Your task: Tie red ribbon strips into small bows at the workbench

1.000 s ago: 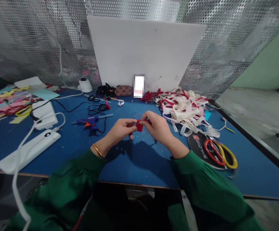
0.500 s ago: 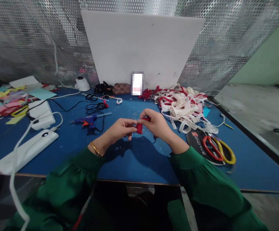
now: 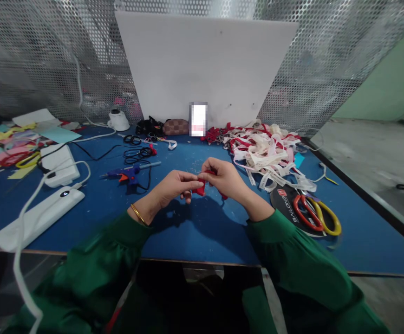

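Note:
Just above the blue table, in the middle of the head view, my two hands meet over a strip of red ribbon. My left hand pinches one part of it between thumb and forefinger. The fingers of my right hand are closed on the ribbon beside the left fingertips. Some red shows under the right palm and a short end hangs below it. How the ribbon is folded between the fingers is partly hidden.
A blue glue gun lies left of my hands, near a white power bank and power strip. On the right are a heap of ribbons and red-and-yellow scissors. A white board stands behind.
The red ribbon piece between my fingertips has tilted and shifted slightly left. A red end now shows more below my right hand. Both hands stay nearly in place.

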The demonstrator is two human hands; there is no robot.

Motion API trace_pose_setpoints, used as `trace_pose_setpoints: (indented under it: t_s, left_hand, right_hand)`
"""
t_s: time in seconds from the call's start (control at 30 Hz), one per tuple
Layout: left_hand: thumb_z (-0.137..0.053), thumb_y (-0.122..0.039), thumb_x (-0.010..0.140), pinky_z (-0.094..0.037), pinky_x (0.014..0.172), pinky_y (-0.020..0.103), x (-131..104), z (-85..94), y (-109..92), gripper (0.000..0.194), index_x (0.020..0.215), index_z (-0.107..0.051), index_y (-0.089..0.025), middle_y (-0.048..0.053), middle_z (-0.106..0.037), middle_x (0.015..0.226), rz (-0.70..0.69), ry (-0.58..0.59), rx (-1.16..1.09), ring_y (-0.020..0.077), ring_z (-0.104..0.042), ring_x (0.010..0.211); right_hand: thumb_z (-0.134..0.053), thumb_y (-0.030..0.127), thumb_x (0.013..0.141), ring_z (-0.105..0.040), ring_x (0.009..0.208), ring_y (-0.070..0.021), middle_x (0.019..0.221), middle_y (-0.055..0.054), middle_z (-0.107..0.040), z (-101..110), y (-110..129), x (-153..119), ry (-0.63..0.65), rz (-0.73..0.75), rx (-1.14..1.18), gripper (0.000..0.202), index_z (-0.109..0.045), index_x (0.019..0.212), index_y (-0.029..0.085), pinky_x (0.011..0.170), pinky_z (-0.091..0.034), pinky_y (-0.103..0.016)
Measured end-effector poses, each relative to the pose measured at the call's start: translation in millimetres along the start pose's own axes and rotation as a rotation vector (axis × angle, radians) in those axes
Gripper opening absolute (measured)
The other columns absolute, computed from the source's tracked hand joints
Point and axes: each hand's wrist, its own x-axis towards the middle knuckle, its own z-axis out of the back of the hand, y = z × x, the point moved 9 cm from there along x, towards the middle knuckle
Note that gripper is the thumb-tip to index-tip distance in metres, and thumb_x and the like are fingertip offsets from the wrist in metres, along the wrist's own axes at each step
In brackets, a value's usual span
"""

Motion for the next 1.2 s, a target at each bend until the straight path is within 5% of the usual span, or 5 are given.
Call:
trace_pose_setpoints:
  t_s: [0.33, 0.57, 0.77, 1.07, 1.2]
  left_hand:
    - [-0.069, -0.036, 0.079, -0.041, 0.046, 0.02, -1.4, -5.3, -0.8, 0.023, 0.081, -0.074, -0.013, 0.008, -0.074, 0.08, -0.034, 0.05, 0.034, 0.0067, -0.054, 0.045]
    - [-0.073, -0.036, 0.077, -0.039, 0.043, 0.019, -1.3, -6.3, 2.3, 0.028, 0.093, -0.075, -0.013, 0.009, -0.074, 0.077, -0.031, 0.079, -0.061, 0.0064, -0.051, 0.044]
    - [-0.077, -0.032, 0.074, -0.033, 0.041, 0.017, -3.8, -1.7, -3.8, 0.034, 0.103, -0.075, -0.015, 0.007, -0.072, 0.072, -0.035, 0.034, -0.283, 0.0038, -0.047, 0.043]
    - [-0.08, -0.027, 0.071, -0.031, 0.04, 0.015, -4.2, 16.0, -16.8, 0.029, 0.097, -0.077, -0.016, 0.003, -0.068, 0.067, -0.168, -0.081, -0.596, 0.003, -0.048, 0.044]
    - [-0.079, -0.026, 0.072, -0.034, 0.041, 0.015, -4.6, 18.5, -20.1, 0.029, 0.099, -0.076, -0.016, 0.003, -0.068, 0.069, -0.201, -0.109, -0.637, 0.002, -0.047, 0.044]
  right_hand:
    - [-0.066, 0.025, 0.075, -0.053, 0.058, -0.0103, 0.064, 0.002, -0.059, -3.4, -8.2, 1.5, 0.041, -0.091, 0.164, 0.011, -0.057, 0.073, 0.018, 0.054, -0.038, -0.024]
    - [-0.068, 0.033, 0.075, -0.042, 0.049, -0.0068, 0.057, 0.005, -0.052, -15.7, -23.7, -2.2, 0.144, -0.289, 0.567, 0.02, -0.057, 0.071, 0.017, 0.047, -0.033, -0.022]
    - [-0.068, 0.034, 0.076, -0.036, 0.047, -0.0064, 0.058, 0.007, -0.046, -16.7, -29.0, -0.8, 0.104, -0.302, 0.748, 0.024, -0.061, 0.093, 0.019, 0.042, -0.025, -0.02]
    - [-0.06, 0.049, 0.086, -0.043, 0.058, -0.0096, 0.075, 0.003, -0.053, -11.7, 1.5, -1.4, -0.018, 0.007, 0.405, 0.038, -0.06, 0.115, 0.024, 0.054, -0.036, -0.023]
    - [-0.056, 0.045, 0.09, -0.049, 0.057, -0.0105, 0.075, 0.001, -0.06, -7.5, 1.6, -6.9, -0.165, 0.016, 0.243, 0.025, -0.062, 0.097, 0.022, 0.056, -0.04, -0.024]
